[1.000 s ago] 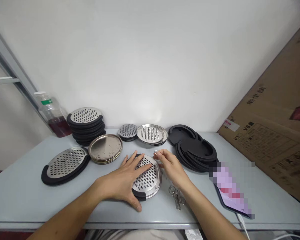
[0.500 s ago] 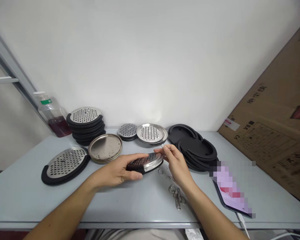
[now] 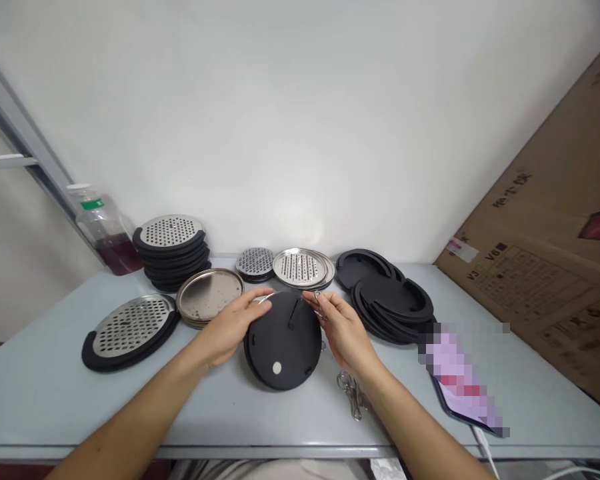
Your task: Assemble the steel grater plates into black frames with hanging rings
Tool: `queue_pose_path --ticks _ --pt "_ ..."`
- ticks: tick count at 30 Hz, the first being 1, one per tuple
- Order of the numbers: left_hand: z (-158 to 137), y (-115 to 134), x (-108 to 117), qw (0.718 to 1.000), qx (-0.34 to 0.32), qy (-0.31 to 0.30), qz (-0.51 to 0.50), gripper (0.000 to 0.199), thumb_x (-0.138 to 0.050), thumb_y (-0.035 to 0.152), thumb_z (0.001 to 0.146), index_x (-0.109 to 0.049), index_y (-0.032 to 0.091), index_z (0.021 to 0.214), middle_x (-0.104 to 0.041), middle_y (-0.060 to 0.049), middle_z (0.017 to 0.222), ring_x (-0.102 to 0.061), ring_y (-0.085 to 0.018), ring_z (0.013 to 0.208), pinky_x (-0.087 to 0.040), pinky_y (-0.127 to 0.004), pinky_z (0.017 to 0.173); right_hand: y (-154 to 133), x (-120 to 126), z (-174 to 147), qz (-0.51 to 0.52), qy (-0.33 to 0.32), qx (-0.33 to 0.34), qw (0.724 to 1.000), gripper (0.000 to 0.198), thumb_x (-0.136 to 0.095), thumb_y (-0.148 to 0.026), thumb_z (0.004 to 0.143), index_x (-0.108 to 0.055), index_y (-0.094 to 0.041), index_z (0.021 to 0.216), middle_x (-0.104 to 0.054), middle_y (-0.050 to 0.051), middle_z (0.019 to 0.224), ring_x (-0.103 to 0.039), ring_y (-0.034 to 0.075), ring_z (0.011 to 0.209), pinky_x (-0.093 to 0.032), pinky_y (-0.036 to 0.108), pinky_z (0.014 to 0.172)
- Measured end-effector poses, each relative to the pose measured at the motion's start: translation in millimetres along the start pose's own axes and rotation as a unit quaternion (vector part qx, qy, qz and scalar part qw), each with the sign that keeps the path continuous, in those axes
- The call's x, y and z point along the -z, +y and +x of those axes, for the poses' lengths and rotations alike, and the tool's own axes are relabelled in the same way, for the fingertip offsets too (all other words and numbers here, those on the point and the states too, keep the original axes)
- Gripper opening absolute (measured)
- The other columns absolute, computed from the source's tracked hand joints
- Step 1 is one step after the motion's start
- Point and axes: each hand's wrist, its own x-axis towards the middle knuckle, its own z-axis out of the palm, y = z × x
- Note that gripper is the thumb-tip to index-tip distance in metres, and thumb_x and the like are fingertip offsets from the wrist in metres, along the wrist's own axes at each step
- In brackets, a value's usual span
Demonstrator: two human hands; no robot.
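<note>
My left hand [image 3: 235, 327] grips the upper left edge of a round black drip tray [image 3: 283, 343], thumb on its underside. That underside faces me, with a pale round spot near the bottom and a narrow slot near the top right. A sliver of metal shows at the upper left rim. My right hand [image 3: 343, 327] is closed at the upper right edge, pinching a small metal clip with a ring [image 3: 319, 305]. Whether these fingers also touch the tray I cannot tell. Several metal clips and rings [image 3: 353, 397] lie on the table below my right hand.
On the grey table [image 3: 220, 420] stand a stack of perforated trays [image 3: 173, 250], a single tray [image 3: 130, 330], plain metal discs [image 3: 211, 293], perforated discs [image 3: 300, 268] and black bases [image 3: 395, 297]. A phone [image 3: 463, 380], a carton [image 3: 545, 253] and a jar [image 3: 110, 233] flank them.
The drip tray has turned over: its perforated metal face showed before, its black underside now. My left hand has shifted its hold to the upper edge. A clip now shows in my right fingers.
</note>
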Motion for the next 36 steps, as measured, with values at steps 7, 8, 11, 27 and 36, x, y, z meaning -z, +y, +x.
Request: queue_pose_path --ticks 7,8,11,27,36 --pt "1.0 -5.9 -1.2 0.982 -0.033 -0.024 0.183 0.047 -0.071 0.030 0.076 -0.061 0.020 0.122 -0.064 -0.009 0.126 -0.062 -0.028 0.110 -0.051 -0.037 0.089 3.0 -1.3 -1.9 -0.170 -0.008 0.051 0.984 0.029 -0.052 -0.049 0.090 -0.059 -0.021 0.088 -0.068 0.006 0.104 -0.061 0.023 0.103 -0.042 0.036 0.090" --pt "0.7 -5.4 -2.4 0.983 -0.037 -0.035 0.177 0.045 -0.069 0.030 0.078 -0.061 0.020 0.120 -0.065 -0.009 0.125 -0.063 -0.027 0.108 -0.052 -0.036 0.088 2.9 0.0 -2.2 -0.218 -0.002 0.065 0.974 0.029 -0.049 -0.048 0.091 -0.058 -0.021 0.087 -0.068 0.005 0.101 -0.061 0.023 0.099 -0.041 0.035 0.088" --pt "-1.1 -2.9 -6.2 0.984 -0.048 -0.036 0.169 0.041 -0.067 0.030 0.078 -0.062 0.018 0.118 -0.066 -0.010 0.122 -0.064 -0.027 0.106 -0.052 -0.036 0.087 1.5 1.7 -3.5 -0.304 0.003 0.100 0.947 0.029 -0.042 -0.045 0.095 -0.055 -0.021 0.085 -0.065 0.003 0.091 -0.059 0.021 0.090 -0.041 0.033 0.082" --pt "10.4 -10.5 12.5 0.929 -0.029 -0.031 0.367 0.034 -0.065 0.042 0.076 -0.070 0.017 0.098 -0.073 -0.008 0.098 -0.066 -0.027 0.092 -0.048 -0.033 0.079 -6.0 9.0 -2.5 -0.315 -0.017 0.105 0.943 0.030 -0.055 -0.047 0.088 -0.060 -0.019 0.077 -0.058 0.001 0.067 -0.054 0.015 0.056 -0.042 0.026 0.054" --pt "9.3 -21.0 12.5 0.884 -0.098 -0.003 0.457 0.032 -0.064 0.043 0.077 -0.074 0.018 0.094 -0.071 -0.009 0.094 -0.064 -0.026 0.085 -0.045 -0.034 0.076 1.0 8.2 2.3 -0.282 -0.049 0.033 0.958 0.027 -0.060 -0.040 0.082 -0.071 -0.016 0.082 -0.055 -0.001 0.057 -0.049 0.013 0.052 -0.041 0.025 0.049"
